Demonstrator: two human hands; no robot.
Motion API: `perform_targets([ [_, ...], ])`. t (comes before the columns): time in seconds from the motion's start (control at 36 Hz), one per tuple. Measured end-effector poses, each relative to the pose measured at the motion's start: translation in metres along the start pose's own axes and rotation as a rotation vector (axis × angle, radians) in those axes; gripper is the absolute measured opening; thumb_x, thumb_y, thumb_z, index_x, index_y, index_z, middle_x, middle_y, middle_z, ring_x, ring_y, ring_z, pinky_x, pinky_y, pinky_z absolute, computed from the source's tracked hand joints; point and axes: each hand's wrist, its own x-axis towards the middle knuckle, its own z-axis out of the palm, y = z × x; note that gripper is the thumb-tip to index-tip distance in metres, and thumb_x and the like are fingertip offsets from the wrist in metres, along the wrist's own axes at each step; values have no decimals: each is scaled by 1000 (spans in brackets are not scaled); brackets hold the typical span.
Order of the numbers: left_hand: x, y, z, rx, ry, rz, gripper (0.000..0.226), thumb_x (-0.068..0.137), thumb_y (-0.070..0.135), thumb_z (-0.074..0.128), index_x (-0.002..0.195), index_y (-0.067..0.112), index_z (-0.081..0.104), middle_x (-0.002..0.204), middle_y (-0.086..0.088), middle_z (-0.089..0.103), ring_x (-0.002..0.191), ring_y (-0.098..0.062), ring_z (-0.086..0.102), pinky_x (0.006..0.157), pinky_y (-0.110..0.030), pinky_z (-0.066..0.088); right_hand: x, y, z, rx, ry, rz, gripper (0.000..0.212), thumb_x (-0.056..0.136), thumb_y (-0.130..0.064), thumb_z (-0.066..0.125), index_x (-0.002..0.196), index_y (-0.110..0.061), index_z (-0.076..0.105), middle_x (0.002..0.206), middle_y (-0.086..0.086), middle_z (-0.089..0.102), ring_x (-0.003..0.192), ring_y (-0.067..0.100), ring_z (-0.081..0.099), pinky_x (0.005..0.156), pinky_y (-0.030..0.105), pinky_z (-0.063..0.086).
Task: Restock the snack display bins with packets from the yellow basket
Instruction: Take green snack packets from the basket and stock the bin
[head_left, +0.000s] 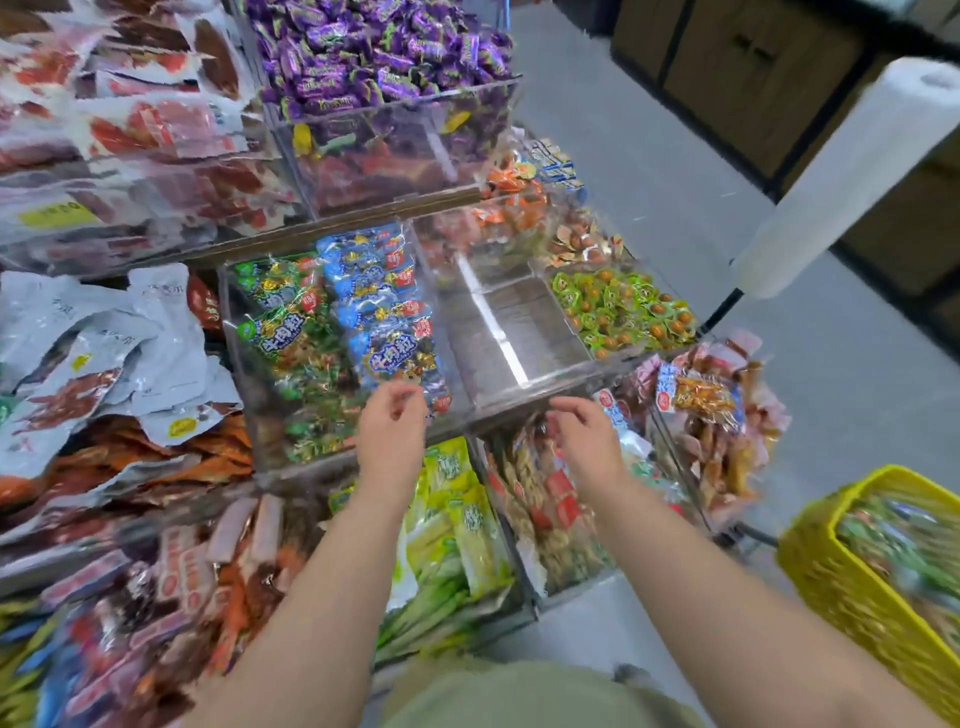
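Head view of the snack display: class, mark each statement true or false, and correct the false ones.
1. The yellow basket sits to the person's right with packets in it. True.
2. The left hand and right hand each grip a packet. False: both hold nothing, and their fingers are loosely curled.
3. The clear compartment just right of the blue packets is full. False: it looks empty.
4. Purple-wrapped sweets fill the uppermost bin. True.
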Motion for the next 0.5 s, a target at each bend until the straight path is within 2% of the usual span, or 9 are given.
perform_targets([
  [0.03,-14,-7,9,36,-60,4,22,92,9,56,77,24,56,76,-4,60,74,-23,56,72,-34,45,-3,13,-12,-12,-16,64,19,89,-4,51,94,-17,65,79,-3,66,66,10,59,64,26,53],
  [0.06,-28,-15,19,90,-133,11,21,91,9,56,77,24,56,72,-1,58,71,-20,54,70,-30,43,-7,26,-25,-38,-48,119,18,90,-5,50,95,-14,65,78,-1,65,66,13,59,62,32,53],
  [0.14,-70,-47,48,287,-424,-17,22,90,8,58,76,25,57,67,5,55,65,-14,50,63,-25,39,-24,65,-71,-112,-124,211,15,93,-8,48,92,-10,63,60,0,53,46,8,46,42,17,36],
  [0.22,-109,-84,77,413,-674,-130,31,92,5,54,67,24,55,70,-4,55,68,-16,51,68,-29,42,-50,104,-122,-92,-104,351,16,94,-18,50,80,-18,56,62,3,49,49,12,42,41,15,31],
  [0.28,-133,-106,94,480,-762,-246,27,94,6,50,70,18,53,74,-11,55,67,-20,53,66,-31,45,-66,132,-157,-24,-90,485,22,94,-16,48,72,-16,50,65,5,46,54,13,42,50,19,33],
  [0.36,-170,-137,117,577,-838,-420,24,95,12,49,71,15,50,71,-9,54,52,-16,51,41,-17,40,-94,174,-215,71,-32,645,17,96,-18,47,79,-16,48,73,3,51,63,13,50,58,23,35],
  [0.39,-182,-147,124,590,-852,-469,24,94,12,50,71,13,51,71,-10,54,50,-16,51,41,-15,38,-104,188,-234,82,-12,681,16,96,-16,47,80,-16,48,76,3,52,65,13,52,59,24,35],
  [0.47,-219,-172,143,668,-900,-609,17,95,15,48,80,10,55,80,-15,60,64,-25,58,60,-23,41,-135,231,-289,95,50,766,15,97,-15,45,82,-14,49,77,3,53,65,13,51,59,24,35],
  [0.5,-231,-178,148,683,-899,-640,15,95,16,47,83,12,55,79,-13,60,64,-24,57,58,-23,41,-146,246,-306,92,71,801,13,97,-16,45,85,-13,50,77,3,53,64,13,51,59,24,35],
])
